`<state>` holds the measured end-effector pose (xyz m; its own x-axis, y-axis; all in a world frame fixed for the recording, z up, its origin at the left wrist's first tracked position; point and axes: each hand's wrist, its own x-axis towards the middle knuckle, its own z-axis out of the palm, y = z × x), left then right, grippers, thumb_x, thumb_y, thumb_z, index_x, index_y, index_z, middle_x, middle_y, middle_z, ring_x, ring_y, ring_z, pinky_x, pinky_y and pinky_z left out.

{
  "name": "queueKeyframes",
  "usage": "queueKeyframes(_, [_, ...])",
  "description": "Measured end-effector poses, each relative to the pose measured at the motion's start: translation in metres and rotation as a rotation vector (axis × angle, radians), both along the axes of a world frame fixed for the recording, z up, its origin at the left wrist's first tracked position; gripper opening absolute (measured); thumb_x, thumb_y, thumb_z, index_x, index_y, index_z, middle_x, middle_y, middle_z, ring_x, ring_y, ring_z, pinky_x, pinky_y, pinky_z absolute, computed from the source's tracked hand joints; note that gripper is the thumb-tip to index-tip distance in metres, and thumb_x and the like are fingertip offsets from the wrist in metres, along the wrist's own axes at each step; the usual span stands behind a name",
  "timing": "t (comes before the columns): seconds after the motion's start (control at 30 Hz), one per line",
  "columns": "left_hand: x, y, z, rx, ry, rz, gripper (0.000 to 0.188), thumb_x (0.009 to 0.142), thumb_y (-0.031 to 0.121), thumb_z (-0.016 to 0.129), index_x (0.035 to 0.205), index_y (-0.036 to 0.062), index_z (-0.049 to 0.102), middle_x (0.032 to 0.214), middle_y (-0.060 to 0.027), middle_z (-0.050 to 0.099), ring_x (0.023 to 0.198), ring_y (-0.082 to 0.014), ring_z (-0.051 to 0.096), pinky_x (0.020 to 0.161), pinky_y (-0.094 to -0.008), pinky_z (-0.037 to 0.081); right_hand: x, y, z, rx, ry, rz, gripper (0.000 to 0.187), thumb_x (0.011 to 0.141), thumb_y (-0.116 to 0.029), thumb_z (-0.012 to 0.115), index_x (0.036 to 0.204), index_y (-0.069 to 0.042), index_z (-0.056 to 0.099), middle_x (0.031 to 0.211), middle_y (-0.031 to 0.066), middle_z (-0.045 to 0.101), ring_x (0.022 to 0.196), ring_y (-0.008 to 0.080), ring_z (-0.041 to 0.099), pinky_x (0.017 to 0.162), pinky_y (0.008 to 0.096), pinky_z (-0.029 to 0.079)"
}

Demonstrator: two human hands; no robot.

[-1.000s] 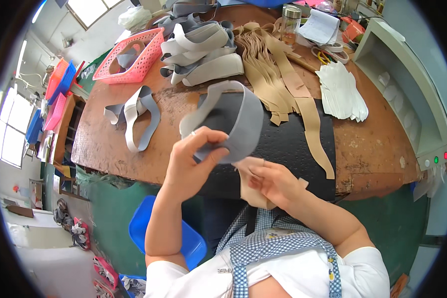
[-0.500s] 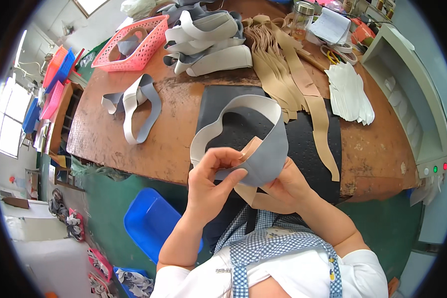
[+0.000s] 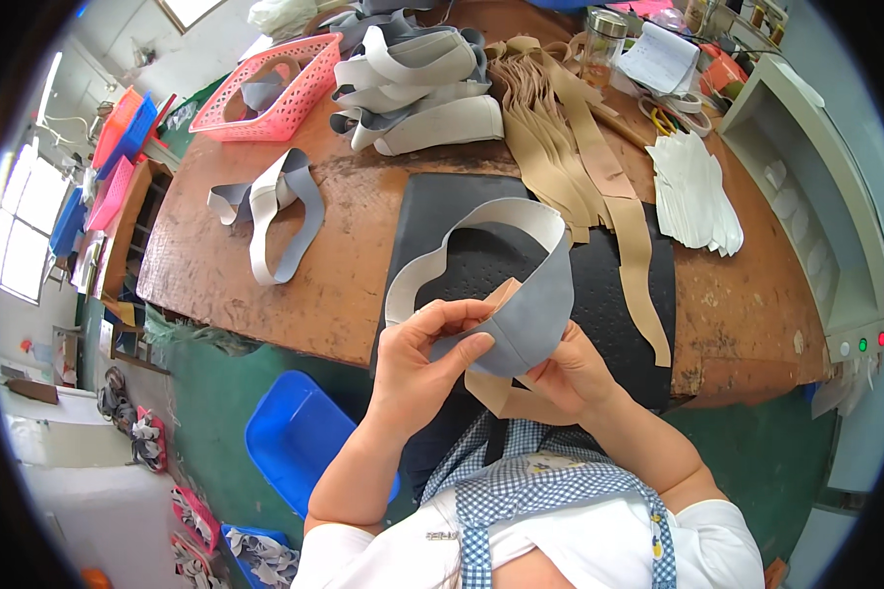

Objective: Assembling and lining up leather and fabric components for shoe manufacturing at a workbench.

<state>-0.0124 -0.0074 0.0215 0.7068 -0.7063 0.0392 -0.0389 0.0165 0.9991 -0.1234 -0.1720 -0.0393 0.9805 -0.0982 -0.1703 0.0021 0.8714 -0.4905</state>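
Note:
A looped band [image 3: 533, 319], grey outside and off-white inside, is held up over the table's near edge. My left hand [image 3: 425, 358] pinches its lower left part between thumb and fingers. At the band's lower right, my right hand [image 3: 570, 373] is closed on the edge, its fingertips partly behind the band. A tan strip [image 3: 509, 398] runs below and behind the band between my hands, and a short tan piece shows inside the loop near my left fingertips. Beneath lies a black perforated mat [image 3: 599, 285].
Beyond the mat are a bundle of tan strips [image 3: 550, 147], stacked grey bands [image 3: 413, 79] and white pieces [image 3: 695, 191]. A pink basket [image 3: 304, 98] and a loose grey band [image 3: 265, 201] lie left. A blue bin [image 3: 300, 437] stands below the edge; a grey cabinet [image 3: 815, 226] borders the right.
The band and both hands sit slightly lower in the picture, and the whole view has shifted a little. Both hands keep their hold on the band.

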Motion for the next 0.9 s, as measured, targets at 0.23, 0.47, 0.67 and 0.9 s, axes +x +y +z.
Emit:
queueKeyframes(0.23, [0.001,-0.002,0.001,-0.015,0.054,-0.003,0.028,0.087,-0.003,0.073,0.114,-0.007,0.067,0.106,-0.0085,0.07,0.096,-0.013,0.065,0.089,-0.0275,0.054,0.001,-0.001,-0.004,0.024,-0.004,0.025,0.032,0.092,-0.004,0.068,0.124,-0.006,0.062,0.119,0.0069,0.067,0.109,0.0181,0.066,0.095,0.0361,0.056])
queueKeyframes(0.47, [0.003,-0.003,-0.002,0.05,0.139,0.032,0.022,0.085,-0.002,0.074,0.106,-0.0046,0.068,0.1,-0.0059,0.069,0.093,-0.0119,0.065,0.088,-0.0261,0.051,-0.002,-0.001,-0.008,-0.038,0.007,-0.009,0.033,0.09,-0.005,0.07,0.122,-0.005,0.061,0.115,0.0066,0.067,0.104,0.0178,0.067,0.092,0.0337,0.056])
queueKeyframes(0.67, [0.003,0.003,-0.002,0.169,-0.389,0.117,0.015,0.082,-0.002,0.072,0.096,0.0,0.065,0.1,-0.0062,0.067,0.099,-0.0134,0.06,0.102,-0.0374,0.041,0.004,0.009,0.02,-0.774,-0.035,-0.417,0.049,0.086,0.001,0.073,0.13,-0.004,0.051,0.123,0.0043,0.061,0.111,0.0143,0.061,0.095,0.0312,0.051])
queueKeyframes(0.9, [0.004,0.015,0.005,0.133,-0.155,0.067,0.012,0.086,0.0,0.067,0.097,-0.001,0.062,0.096,-0.0024,0.062,0.092,-0.0111,0.053,0.091,-0.0273,0.041,0.006,-0.009,0.023,-0.355,-0.069,-0.203,0.056,0.082,0.002,0.065,0.135,-0.001,0.048,0.131,0.0094,0.057,0.121,0.0221,0.058,0.102,0.0377,0.048])
